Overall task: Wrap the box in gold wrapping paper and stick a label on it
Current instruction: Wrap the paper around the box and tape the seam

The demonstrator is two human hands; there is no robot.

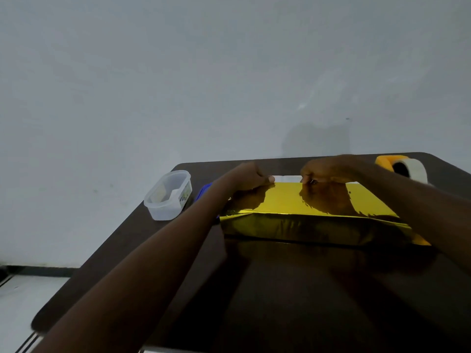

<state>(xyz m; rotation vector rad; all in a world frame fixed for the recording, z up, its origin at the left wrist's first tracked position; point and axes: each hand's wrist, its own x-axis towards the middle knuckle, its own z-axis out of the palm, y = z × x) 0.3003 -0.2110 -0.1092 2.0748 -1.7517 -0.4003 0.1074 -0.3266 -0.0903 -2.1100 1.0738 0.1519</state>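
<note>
Hands at the far edge, head view: I see the gold-wrapped box [305,210] lying crosswise on the dark surface [280,289], long axis left to right. My left hand [251,178] and right hand [328,170] both reach over it, fingers curled, each pinching an end of a white strip [288,178] along the far top edge, probably the label or tape. Both hands sit equally near. A tape roll [410,169] stands far right; a clear plastic tub [168,194] sits left, its printing too small to read.
</note>
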